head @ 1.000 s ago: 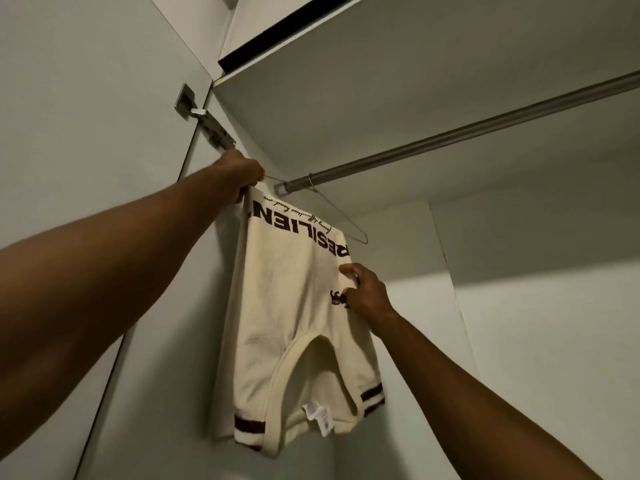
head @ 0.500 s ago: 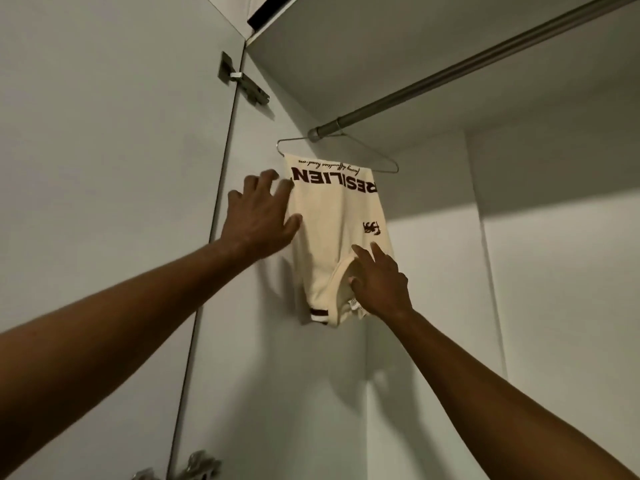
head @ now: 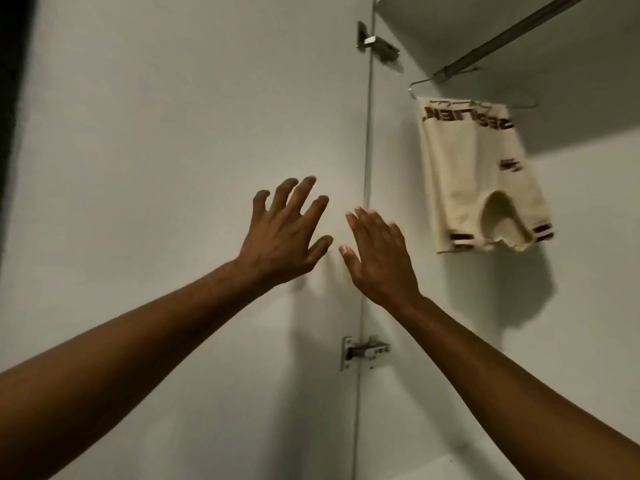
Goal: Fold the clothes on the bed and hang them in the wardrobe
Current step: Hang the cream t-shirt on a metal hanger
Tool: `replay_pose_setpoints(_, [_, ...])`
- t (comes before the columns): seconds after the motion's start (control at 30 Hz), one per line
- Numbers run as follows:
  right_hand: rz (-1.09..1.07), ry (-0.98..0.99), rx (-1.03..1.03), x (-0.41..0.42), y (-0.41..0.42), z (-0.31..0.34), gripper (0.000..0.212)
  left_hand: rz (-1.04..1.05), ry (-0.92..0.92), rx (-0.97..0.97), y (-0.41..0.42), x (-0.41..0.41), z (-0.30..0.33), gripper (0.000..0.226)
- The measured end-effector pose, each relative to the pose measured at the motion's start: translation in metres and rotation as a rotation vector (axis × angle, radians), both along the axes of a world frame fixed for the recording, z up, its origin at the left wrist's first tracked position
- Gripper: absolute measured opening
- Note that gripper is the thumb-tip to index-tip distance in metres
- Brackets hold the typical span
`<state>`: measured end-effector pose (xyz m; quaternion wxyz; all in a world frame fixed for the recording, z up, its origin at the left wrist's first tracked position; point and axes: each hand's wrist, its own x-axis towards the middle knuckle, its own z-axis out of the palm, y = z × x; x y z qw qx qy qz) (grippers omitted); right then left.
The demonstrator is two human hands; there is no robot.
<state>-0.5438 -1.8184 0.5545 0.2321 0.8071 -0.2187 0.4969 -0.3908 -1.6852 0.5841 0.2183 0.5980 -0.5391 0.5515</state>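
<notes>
On thin wire hanger (head: 519,98): folded cream knit top (head: 481,174) (dark lettering); left hand (head: 284,237), right hand (head: 381,258) splayed, empty.

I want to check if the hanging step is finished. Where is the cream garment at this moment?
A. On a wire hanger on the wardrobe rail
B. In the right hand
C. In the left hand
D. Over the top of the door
A: the cream garment hangs over a wire hanger hooked on the rail, while the left hand and right hand are open and apart from it.
</notes>
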Motion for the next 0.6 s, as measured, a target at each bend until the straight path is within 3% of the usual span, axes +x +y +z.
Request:
replay_pose_setpoints(0.27, [0.383, 0.027, -0.097, 0.170, 0.199, -0.063, 0.059, 0.312, 0.055, 0.006, 0.235, 0.122, -0.071, 0.071])
replay_pose_setpoints(0.6, [0.995, 0.058, -0.221, 0.315, 0.499, -0.149, 0.043, 0.540, 0.055, -0.051, 0.533, 0.189, -0.178, 0.057])
